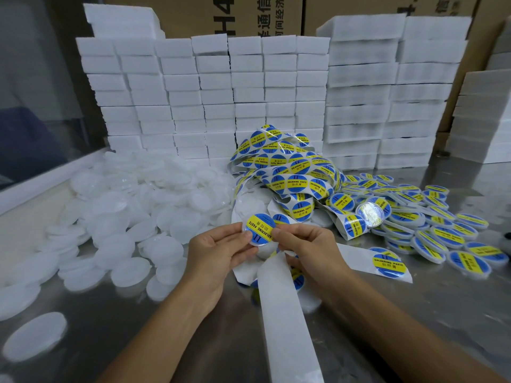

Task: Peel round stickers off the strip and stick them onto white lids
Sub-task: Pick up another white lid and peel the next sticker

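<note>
Here, lid [258, 229]: light, stiff; I pinch its rim.
Left hand [218, 255]: grasps lid's left edge.
Right hand [304, 250]: presses sticker, clasps limp strip [284, 305].

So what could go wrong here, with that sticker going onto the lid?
Both hands, left and right, pinch the lid by its edges, so the round sticker may set off-centre or crease. The loose backing strip trails under the right hand and could snag. The tangled sticker strip may stick to itself.
</note>
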### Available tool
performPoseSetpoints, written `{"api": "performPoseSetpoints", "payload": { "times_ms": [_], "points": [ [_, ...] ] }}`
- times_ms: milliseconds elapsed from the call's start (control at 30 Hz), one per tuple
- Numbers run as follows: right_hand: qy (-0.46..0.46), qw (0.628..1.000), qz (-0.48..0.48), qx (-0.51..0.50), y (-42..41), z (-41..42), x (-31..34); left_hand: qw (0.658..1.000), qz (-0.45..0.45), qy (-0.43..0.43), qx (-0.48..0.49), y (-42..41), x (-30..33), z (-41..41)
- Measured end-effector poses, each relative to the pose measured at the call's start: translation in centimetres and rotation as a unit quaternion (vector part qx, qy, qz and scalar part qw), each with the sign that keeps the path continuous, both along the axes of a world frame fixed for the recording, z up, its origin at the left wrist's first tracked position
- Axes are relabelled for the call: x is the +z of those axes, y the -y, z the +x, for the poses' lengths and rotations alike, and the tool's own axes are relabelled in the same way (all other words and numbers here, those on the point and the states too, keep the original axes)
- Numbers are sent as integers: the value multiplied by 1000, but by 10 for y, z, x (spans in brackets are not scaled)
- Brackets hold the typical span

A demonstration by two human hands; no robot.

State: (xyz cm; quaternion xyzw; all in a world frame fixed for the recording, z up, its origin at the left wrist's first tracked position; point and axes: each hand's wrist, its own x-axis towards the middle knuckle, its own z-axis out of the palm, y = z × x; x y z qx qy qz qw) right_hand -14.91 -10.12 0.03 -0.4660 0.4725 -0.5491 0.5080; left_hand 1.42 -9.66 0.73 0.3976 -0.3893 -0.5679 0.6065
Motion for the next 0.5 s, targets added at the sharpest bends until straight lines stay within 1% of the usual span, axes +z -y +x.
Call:
{"api": "performPoseSetpoints", "payload": {
  "times_ms": [500],
  "points": [
    [-8, 1000, -4, -5, -2, 0, 2, 999, -25, 33, 22, -3, 1, -1]
  ]
}}
